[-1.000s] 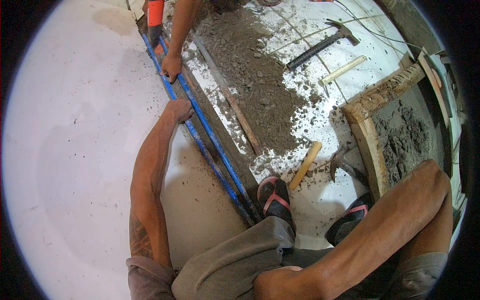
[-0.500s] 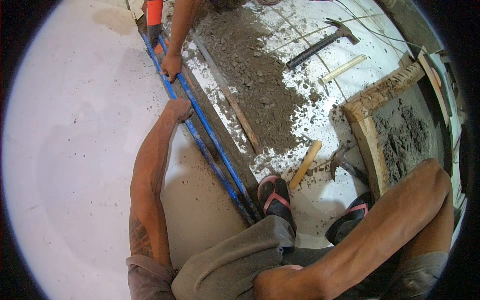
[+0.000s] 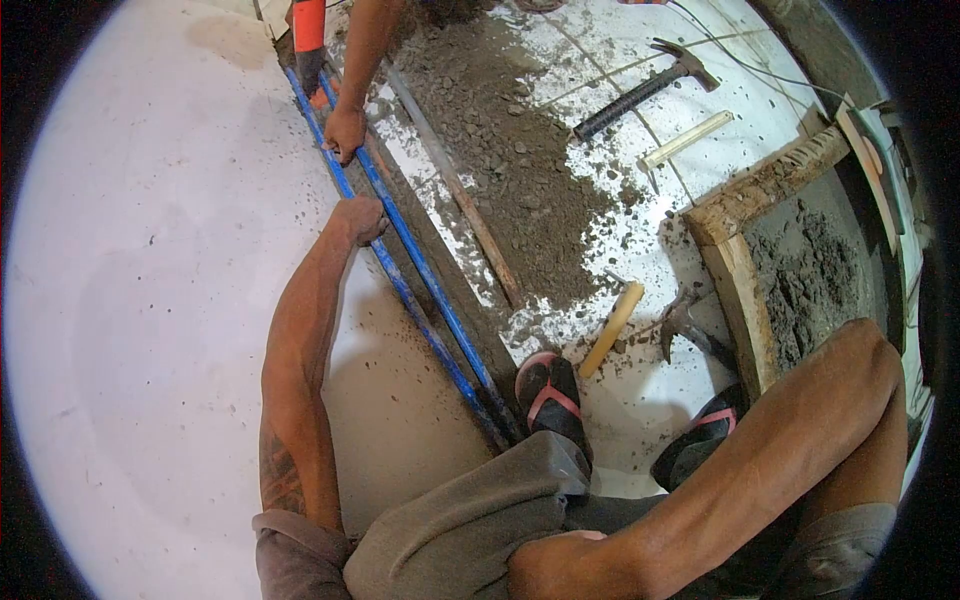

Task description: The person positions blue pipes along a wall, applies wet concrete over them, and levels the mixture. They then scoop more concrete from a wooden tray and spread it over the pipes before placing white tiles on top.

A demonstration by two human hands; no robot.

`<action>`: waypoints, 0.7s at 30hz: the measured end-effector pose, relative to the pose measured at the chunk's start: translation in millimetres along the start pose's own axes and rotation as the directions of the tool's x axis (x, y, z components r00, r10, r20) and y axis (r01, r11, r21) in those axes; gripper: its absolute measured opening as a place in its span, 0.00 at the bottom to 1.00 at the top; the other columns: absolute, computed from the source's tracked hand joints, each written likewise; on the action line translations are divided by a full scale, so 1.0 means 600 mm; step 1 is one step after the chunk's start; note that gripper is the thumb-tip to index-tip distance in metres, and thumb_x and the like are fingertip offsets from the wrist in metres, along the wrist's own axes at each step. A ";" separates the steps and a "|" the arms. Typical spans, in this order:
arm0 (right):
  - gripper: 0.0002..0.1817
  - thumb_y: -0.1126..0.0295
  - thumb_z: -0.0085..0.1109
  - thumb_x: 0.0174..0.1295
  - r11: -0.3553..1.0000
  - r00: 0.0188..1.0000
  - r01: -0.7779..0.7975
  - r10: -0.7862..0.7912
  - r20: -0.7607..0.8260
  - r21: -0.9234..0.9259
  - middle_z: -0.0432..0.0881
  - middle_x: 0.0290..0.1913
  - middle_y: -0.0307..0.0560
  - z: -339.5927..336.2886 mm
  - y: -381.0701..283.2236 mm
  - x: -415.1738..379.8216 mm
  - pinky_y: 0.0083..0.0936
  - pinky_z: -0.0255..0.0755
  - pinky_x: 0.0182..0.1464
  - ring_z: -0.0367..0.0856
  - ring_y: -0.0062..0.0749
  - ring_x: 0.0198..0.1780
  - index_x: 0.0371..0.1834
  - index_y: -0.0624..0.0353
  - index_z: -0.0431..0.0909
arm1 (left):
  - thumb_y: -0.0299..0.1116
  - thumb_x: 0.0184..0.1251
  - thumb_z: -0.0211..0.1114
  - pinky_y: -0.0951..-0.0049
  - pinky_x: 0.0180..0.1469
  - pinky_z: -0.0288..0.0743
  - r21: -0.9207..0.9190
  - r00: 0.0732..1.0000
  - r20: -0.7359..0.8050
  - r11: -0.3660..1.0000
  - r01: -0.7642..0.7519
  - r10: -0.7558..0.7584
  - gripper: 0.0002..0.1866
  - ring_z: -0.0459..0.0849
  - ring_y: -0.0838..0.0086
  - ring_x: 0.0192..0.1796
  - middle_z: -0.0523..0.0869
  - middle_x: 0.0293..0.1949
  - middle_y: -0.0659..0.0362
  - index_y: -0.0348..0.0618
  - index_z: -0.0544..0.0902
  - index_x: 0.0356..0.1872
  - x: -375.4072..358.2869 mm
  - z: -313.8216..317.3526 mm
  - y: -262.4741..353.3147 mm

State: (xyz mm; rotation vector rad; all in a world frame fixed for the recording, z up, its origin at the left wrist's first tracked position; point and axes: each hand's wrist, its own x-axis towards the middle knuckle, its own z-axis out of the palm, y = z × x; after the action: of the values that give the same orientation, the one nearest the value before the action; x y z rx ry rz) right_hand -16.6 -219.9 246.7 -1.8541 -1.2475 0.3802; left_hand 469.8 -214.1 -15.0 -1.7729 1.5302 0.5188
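My left hand (image 3: 358, 218) is closed around the left one of two blue pipes (image 3: 410, 300). They run side by side along a dirty groove beside the white floor. Just beyond my grip, another person's hand (image 3: 345, 132) holds the pipes from above. An orange pipe piece (image 3: 309, 28) meets their far end. My right arm (image 3: 760, 440) is bent at the elbow, and my right hand (image 3: 565, 568) appears to lie low by my lap; its fingers are hidden.
Crushed rubble (image 3: 530, 190) and a grey rod (image 3: 455, 185) lie right of the groove. A black-handled hammer (image 3: 645, 92), a pale stick (image 3: 685, 138), a yellow-handled tool (image 3: 612, 328) and another hammer head (image 3: 690, 328) rest nearby. A wooden frame (image 3: 742, 290) surrounds wet mortar (image 3: 805, 270).
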 end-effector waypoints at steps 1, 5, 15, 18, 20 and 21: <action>0.08 0.62 0.57 0.63 1.000 1.000 0.001 0.000 0.026 -0.009 0.88 0.38 0.41 -0.004 -0.001 0.000 0.34 0.77 0.41 0.87 0.34 0.41 0.33 0.47 0.86 | 0.46 0.66 0.59 0.55 0.48 0.82 0.000 1.000 -0.007 1.000 -0.002 0.002 0.19 0.87 0.54 0.46 0.89 0.39 0.48 0.39 0.86 0.34 0.000 0.000 0.000; 0.08 0.62 0.57 0.63 0.999 0.999 -0.001 0.003 0.036 -0.054 0.88 0.38 0.40 -0.001 -0.002 -0.001 0.35 0.77 0.40 0.86 0.34 0.41 0.33 0.47 0.86 | 0.46 0.65 0.59 0.54 0.48 0.82 -0.018 1.000 -0.006 1.000 0.009 -0.010 0.18 0.87 0.53 0.46 0.88 0.39 0.46 0.39 0.86 0.35 0.001 0.002 0.000; 0.10 0.62 0.57 0.64 1.000 1.000 0.010 -0.011 -0.017 -0.020 0.88 0.38 0.42 0.011 -0.001 -0.002 0.34 0.77 0.39 0.86 0.34 0.40 0.32 0.49 0.86 | 0.45 0.71 0.54 0.51 0.50 0.79 -0.002 1.000 0.021 1.000 -0.015 0.015 0.17 0.85 0.50 0.44 0.87 0.37 0.47 0.42 0.84 0.34 0.006 0.008 -0.007; 0.10 0.62 0.57 0.63 1.000 0.996 0.012 -0.012 -0.088 0.002 0.88 0.37 0.42 0.012 0.003 -0.005 0.34 0.77 0.39 0.86 0.34 0.39 0.31 0.49 0.87 | 0.45 0.70 0.55 0.51 0.47 0.80 -0.008 0.999 0.041 1.000 -0.008 0.009 0.18 0.86 0.49 0.43 0.87 0.35 0.46 0.41 0.84 0.33 -0.001 -0.007 0.000; 0.09 0.62 0.57 0.63 1.000 0.993 -0.012 0.013 -0.114 0.009 0.88 0.37 0.42 0.003 0.003 -0.010 0.34 0.77 0.39 0.87 0.34 0.40 0.31 0.49 0.87 | 0.45 0.70 0.55 0.51 0.45 0.81 0.002 0.999 0.014 0.999 -0.036 0.036 0.18 0.86 0.49 0.42 0.87 0.35 0.46 0.41 0.85 0.32 0.009 0.011 -0.010; 0.09 0.62 0.57 0.63 1.000 0.997 -0.014 0.014 -0.074 0.005 0.88 0.37 0.42 0.000 0.001 -0.009 0.34 0.78 0.40 0.87 0.34 0.40 0.31 0.48 0.87 | 0.45 0.70 0.55 0.51 0.45 0.81 0.002 0.999 0.015 0.999 -0.038 0.038 0.18 0.86 0.49 0.42 0.87 0.35 0.46 0.41 0.85 0.32 0.007 0.008 -0.009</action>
State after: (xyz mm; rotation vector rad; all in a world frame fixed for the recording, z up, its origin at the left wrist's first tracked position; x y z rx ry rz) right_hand -18.6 -224.5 244.8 -1.8570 -1.1834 0.3185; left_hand 476.4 -213.4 -19.8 -1.7366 1.5564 0.5477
